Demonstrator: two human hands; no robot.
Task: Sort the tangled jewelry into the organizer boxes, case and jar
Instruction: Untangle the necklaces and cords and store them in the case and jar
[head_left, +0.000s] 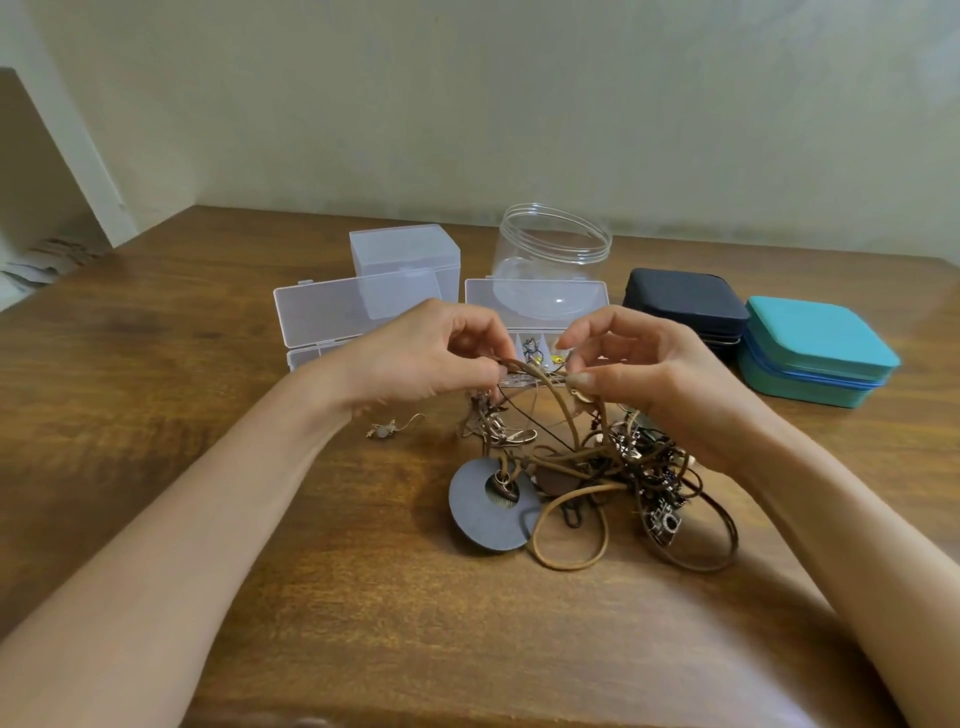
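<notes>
Tan cord (563, 410), lifted off the tangle (623, 467) at mid-worktop, is pinched in the fingers (483, 338) of the left hand (415, 353) and the right hand (654, 374). Step in hand: untangling. Next, work the cord free without dragging its neighbours.

You see tan cords (566, 540) and a flat grey disc (478, 514) on a brown table (208, 519) streaked with darker wood grain. Your jar (550, 244) and organizer boxes (332, 312) are clear, with yellow specks (540, 359) in one. Beside them you have a navy case (685, 301) and a teal case (815, 338) banded in blue

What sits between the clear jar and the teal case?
A dark navy case lies between the clear jar and the teal case, shown in the head view.
</notes>
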